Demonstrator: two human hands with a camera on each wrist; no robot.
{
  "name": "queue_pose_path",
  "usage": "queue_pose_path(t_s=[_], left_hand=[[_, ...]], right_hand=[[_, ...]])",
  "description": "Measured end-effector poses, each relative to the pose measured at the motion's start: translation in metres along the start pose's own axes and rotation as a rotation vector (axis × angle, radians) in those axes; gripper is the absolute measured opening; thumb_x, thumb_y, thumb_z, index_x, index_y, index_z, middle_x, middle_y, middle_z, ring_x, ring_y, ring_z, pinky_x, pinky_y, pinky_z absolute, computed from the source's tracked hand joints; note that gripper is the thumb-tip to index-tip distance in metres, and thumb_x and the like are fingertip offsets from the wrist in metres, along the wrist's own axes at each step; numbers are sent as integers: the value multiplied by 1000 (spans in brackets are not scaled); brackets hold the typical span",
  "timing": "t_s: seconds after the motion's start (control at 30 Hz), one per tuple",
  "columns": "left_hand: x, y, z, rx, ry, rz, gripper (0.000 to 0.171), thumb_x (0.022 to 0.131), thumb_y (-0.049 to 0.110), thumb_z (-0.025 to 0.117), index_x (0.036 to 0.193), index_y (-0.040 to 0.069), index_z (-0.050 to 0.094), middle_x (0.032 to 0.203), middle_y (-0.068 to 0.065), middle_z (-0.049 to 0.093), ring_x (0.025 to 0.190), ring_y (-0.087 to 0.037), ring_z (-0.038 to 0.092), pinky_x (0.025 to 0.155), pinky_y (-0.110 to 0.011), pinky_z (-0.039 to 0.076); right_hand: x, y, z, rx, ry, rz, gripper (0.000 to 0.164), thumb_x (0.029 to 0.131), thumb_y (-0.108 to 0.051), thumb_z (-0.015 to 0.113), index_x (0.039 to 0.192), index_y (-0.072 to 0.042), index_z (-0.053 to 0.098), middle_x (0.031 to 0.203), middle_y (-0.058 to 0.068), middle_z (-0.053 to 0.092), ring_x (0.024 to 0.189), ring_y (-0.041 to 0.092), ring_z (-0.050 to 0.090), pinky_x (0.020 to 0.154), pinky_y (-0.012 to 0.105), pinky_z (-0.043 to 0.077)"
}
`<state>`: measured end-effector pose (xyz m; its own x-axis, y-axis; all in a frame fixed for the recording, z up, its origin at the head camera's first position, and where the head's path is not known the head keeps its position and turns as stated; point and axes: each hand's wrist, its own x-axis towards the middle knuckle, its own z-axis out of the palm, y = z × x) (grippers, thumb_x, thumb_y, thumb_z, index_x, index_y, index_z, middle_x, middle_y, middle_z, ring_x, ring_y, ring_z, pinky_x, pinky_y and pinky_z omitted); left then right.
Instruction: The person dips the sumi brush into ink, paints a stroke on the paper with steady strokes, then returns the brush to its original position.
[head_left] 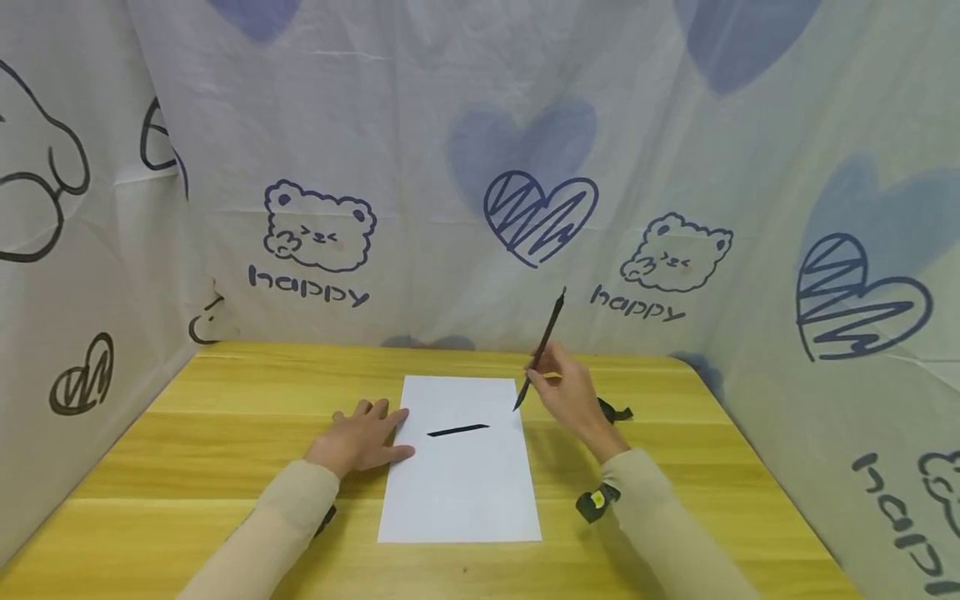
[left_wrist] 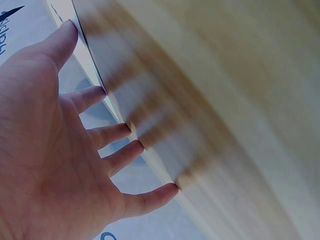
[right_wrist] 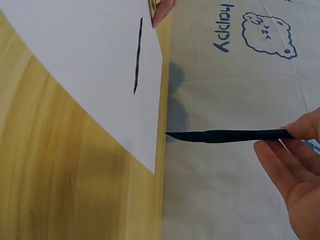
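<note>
A white sheet of paper [head_left: 461,492] lies on the wooden table, bearing one thick black stroke [head_left: 458,430] that slants slightly up to the right. My left hand [head_left: 360,442] rests at the paper's left edge with fingers spread. In the left wrist view the fingertips [left_wrist: 135,204] of that hand touch the surface. My right hand [head_left: 566,392] pinches a dark writing brush [head_left: 550,329] between thumb and fingers. The brush is tilted, its pointed black tip [right_wrist: 175,135] down and held off the paper near the right edge. The right wrist view shows the tip apart from the sheet.
The yellow wooden table [head_left: 675,508] extends around the paper on all sides. Behind and beside it hangs a pale curtain [head_left: 435,208] printed with hearts, bears and the word "happy". A dark strap [head_left: 597,502] shows at my right wrist.
</note>
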<state>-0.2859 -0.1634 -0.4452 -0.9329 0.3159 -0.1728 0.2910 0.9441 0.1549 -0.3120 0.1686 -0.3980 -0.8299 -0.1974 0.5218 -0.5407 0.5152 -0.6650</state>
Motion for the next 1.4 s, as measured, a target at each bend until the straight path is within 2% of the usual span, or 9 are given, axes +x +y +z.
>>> queue_pose_path(t_s=[0.13, 0.53, 0.9, 1.1, 1.23, 1.4], left_hand=[[2, -3, 4, 2, 13, 1, 77, 99, 61, 56, 159, 14, 40, 163, -25, 36, 149, -51, 32, 109, -84, 25], [-2, 2, 0, -8, 12, -4, 77, 98, 61, 58, 158, 14, 43, 162, -25, 37, 148, -51, 34, 109, -84, 25], [0, -1, 2, -1, 19, 0, 78, 98, 62, 57, 158, 14, 42, 162, -25, 37, 147, -51, 35, 108, -84, 26], [0, 0, 2, 4, 17, 2, 78, 98, 63, 56, 158, 14, 42, 162, -25, 37, 147, -51, 35, 109, -84, 26], [0, 0, 2, 3, 17, 5, 78, 99, 62, 56, 158, 14, 42, 162, -25, 37, 147, -51, 35, 109, -84, 26], [-1, 0, 2, -1, 19, 6, 77, 99, 62, 56, 158, 14, 42, 162, -25, 37, 147, -52, 35, 108, -84, 26]], right_hand=[[0, 4, -9, 10, -14, 3, 17, 97, 0, 68, 112, -3, 61, 103, 15, 74, 98, 29, 73, 85, 39, 64], [2, 18, -38, -50, 4, -93, 22, 93, 5, 70, 114, 2, 63, 104, 16, 75, 97, 34, 75, 83, 44, 64], [-2, 28, -61, -96, -29, -83, 17, 92, 5, 71, 107, -4, 68, 103, 14, 77, 97, 31, 74, 85, 43, 63], [-4, 33, -70, -133, -84, -132, 20, 90, 9, 72, 106, -2, 72, 102, 14, 77, 94, 30, 74, 84, 42, 64], [-5, 36, -75, -154, -103, -167, 23, 88, 12, 72, 105, -4, 73, 102, 14, 78, 94, 30, 75, 83, 40, 64], [-7, 43, -81, -179, -120, -221, 26, 85, 16, 73, 104, 0, 74, 102, 17, 77, 94, 33, 75, 81, 40, 64]])
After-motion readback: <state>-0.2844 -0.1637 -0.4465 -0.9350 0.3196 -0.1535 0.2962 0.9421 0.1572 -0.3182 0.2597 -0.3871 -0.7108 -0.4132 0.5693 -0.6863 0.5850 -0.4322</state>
